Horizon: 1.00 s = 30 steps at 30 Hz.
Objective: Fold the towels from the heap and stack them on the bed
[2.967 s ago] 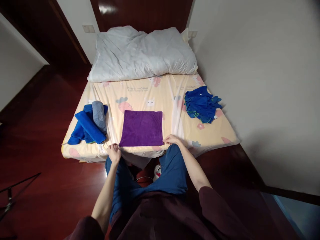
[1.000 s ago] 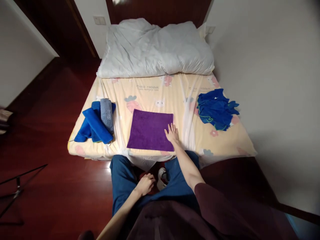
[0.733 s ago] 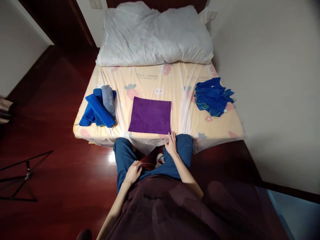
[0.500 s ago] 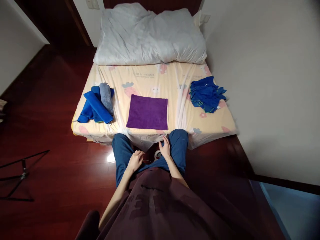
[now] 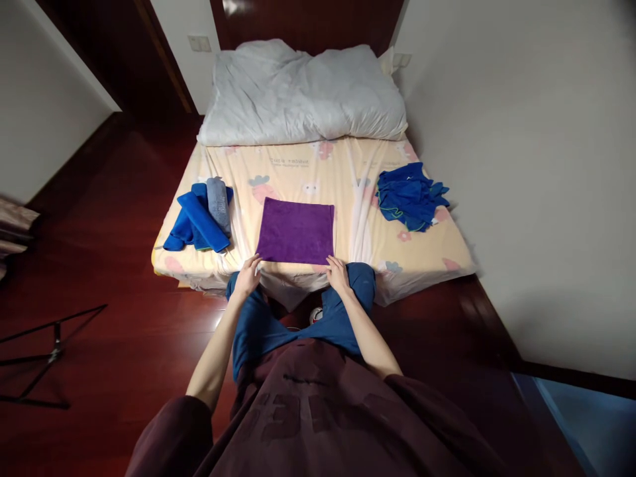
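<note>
A purple towel (image 5: 297,232) lies spread flat as a rectangle at the near edge of the bed. My left hand (image 5: 247,275) has its fingertips pinched at the towel's near left corner. At the near right corner, the fingers of my right hand (image 5: 338,273) are closed on the edge. Both corners are partly covered by the fingertips. To the left, rolled blue towels (image 5: 203,222) and a rolled grey towel (image 5: 217,204) are piled together. A crumpled heap of blue cloth (image 5: 411,197) with green edging rests on the right.
The bed (image 5: 308,169) has a cream sheet with carrot prints. A folded white quilt (image 5: 308,93) fills its far end. A wall (image 5: 521,165) runs along the right. Black tripod legs (image 5: 53,354) stand on the dark red floor at the left.
Both hands have moved forward from my lap to the towel's two near corners, the left one also outward. The view has tilted up slightly. The towels stay in place.
</note>
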Each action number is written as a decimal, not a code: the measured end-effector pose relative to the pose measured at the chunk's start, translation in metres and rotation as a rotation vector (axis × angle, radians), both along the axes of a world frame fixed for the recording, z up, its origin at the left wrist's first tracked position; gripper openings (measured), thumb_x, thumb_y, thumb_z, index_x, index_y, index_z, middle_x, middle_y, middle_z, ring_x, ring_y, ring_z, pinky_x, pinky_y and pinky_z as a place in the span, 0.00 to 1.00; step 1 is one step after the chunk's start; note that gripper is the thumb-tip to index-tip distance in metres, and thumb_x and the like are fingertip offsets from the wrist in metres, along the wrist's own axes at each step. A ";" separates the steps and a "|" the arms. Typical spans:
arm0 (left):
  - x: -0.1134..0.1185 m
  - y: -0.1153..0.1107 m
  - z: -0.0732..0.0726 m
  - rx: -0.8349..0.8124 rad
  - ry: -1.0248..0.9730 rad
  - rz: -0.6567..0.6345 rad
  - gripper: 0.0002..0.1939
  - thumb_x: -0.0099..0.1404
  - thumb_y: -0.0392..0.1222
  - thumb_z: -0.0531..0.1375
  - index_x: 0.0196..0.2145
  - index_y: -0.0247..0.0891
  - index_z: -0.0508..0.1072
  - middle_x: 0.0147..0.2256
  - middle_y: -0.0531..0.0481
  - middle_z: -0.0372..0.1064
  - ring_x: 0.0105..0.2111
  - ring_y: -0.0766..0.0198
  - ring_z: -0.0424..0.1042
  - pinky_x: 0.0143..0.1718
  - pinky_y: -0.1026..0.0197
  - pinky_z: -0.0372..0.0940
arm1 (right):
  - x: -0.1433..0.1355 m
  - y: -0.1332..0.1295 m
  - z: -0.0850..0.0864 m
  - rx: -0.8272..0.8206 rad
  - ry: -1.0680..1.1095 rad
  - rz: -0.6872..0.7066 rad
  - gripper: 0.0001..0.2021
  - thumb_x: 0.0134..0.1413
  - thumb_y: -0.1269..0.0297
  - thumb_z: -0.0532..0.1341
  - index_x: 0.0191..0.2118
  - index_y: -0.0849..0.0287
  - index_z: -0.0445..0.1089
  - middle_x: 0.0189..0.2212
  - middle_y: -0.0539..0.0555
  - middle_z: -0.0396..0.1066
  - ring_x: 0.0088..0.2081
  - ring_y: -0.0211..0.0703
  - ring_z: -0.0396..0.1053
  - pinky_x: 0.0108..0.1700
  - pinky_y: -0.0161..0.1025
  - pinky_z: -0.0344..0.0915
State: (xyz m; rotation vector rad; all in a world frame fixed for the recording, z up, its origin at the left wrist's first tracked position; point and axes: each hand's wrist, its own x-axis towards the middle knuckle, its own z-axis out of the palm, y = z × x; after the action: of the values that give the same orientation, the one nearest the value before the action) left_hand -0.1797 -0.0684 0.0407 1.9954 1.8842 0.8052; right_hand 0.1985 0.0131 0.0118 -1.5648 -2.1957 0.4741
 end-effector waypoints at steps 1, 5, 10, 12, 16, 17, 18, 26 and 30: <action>-0.003 0.013 -0.002 -0.002 0.007 -0.011 0.28 0.65 0.31 0.56 0.62 0.34 0.71 0.65 0.37 0.65 0.66 0.49 0.65 0.69 0.45 0.62 | 0.001 0.003 -0.001 -0.012 -0.010 0.014 0.27 0.59 0.78 0.56 0.63 0.67 0.72 0.64 0.65 0.69 0.67 0.53 0.65 0.71 0.52 0.60; -0.003 0.053 -0.018 -0.091 0.059 -0.104 0.32 0.61 0.26 0.54 0.64 0.32 0.70 0.67 0.37 0.63 0.70 0.49 0.61 0.71 0.44 0.59 | 0.000 0.006 -0.005 -0.072 -0.069 0.037 0.29 0.60 0.81 0.53 0.66 0.65 0.70 0.67 0.62 0.67 0.70 0.51 0.61 0.72 0.51 0.58; 0.006 0.053 -0.042 -0.125 0.106 -0.071 0.34 0.62 0.25 0.50 0.65 0.34 0.71 0.67 0.39 0.65 0.70 0.50 0.59 0.71 0.40 0.57 | -0.003 0.009 -0.007 -0.125 -0.140 -0.011 0.31 0.59 0.84 0.51 0.66 0.64 0.69 0.68 0.60 0.66 0.70 0.50 0.61 0.71 0.50 0.58; 0.007 0.046 -0.046 -0.099 0.110 -0.031 0.33 0.65 0.26 0.49 0.66 0.36 0.70 0.67 0.40 0.65 0.70 0.51 0.60 0.71 0.40 0.56 | -0.004 0.011 -0.007 -0.109 -0.142 -0.017 0.29 0.61 0.82 0.52 0.65 0.64 0.70 0.67 0.60 0.68 0.68 0.51 0.63 0.70 0.49 0.60; 0.006 0.043 -0.043 -0.118 0.125 0.033 0.33 0.68 0.26 0.49 0.68 0.37 0.67 0.67 0.41 0.64 0.70 0.51 0.60 0.68 0.44 0.61 | -0.004 0.013 -0.007 -0.061 -0.117 -0.033 0.27 0.62 0.78 0.54 0.65 0.60 0.71 0.65 0.59 0.69 0.65 0.53 0.64 0.66 0.51 0.62; 0.006 0.045 -0.041 -0.126 0.130 0.064 0.33 0.68 0.26 0.49 0.69 0.36 0.66 0.68 0.41 0.63 0.69 0.50 0.60 0.67 0.44 0.63 | -0.005 0.013 -0.008 -0.043 -0.106 -0.044 0.27 0.63 0.77 0.54 0.65 0.60 0.71 0.65 0.59 0.69 0.65 0.53 0.64 0.66 0.52 0.62; 0.007 0.046 -0.038 -0.133 0.138 0.098 0.33 0.68 0.27 0.49 0.69 0.36 0.66 0.68 0.40 0.63 0.69 0.48 0.61 0.65 0.44 0.64 | -0.005 0.012 -0.009 -0.025 -0.097 -0.055 0.26 0.64 0.76 0.54 0.65 0.59 0.71 0.66 0.59 0.69 0.65 0.53 0.64 0.65 0.52 0.62; 0.008 0.058 -0.022 -0.214 0.254 0.156 0.26 0.72 0.30 0.48 0.62 0.37 0.74 0.66 0.40 0.66 0.63 0.40 0.63 0.57 0.37 0.67 | -0.009 0.020 -0.012 -0.007 -0.204 -0.041 0.26 0.63 0.77 0.54 0.65 0.63 0.70 0.64 0.63 0.71 0.62 0.58 0.63 0.62 0.53 0.59; 0.000 0.057 -0.017 -0.200 0.231 0.106 0.26 0.69 0.29 0.51 0.59 0.39 0.76 0.64 0.40 0.69 0.62 0.40 0.64 0.57 0.38 0.67 | -0.007 0.034 -0.005 -0.066 -0.240 -0.001 0.22 0.65 0.76 0.54 0.60 0.60 0.76 0.61 0.62 0.73 0.59 0.59 0.65 0.61 0.54 0.59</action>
State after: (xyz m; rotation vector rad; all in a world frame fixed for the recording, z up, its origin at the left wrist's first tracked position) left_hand -0.1794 -0.0111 0.0234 1.9474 2.1185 0.4050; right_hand 0.1916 0.0475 0.0068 -1.7363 -2.3769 0.3781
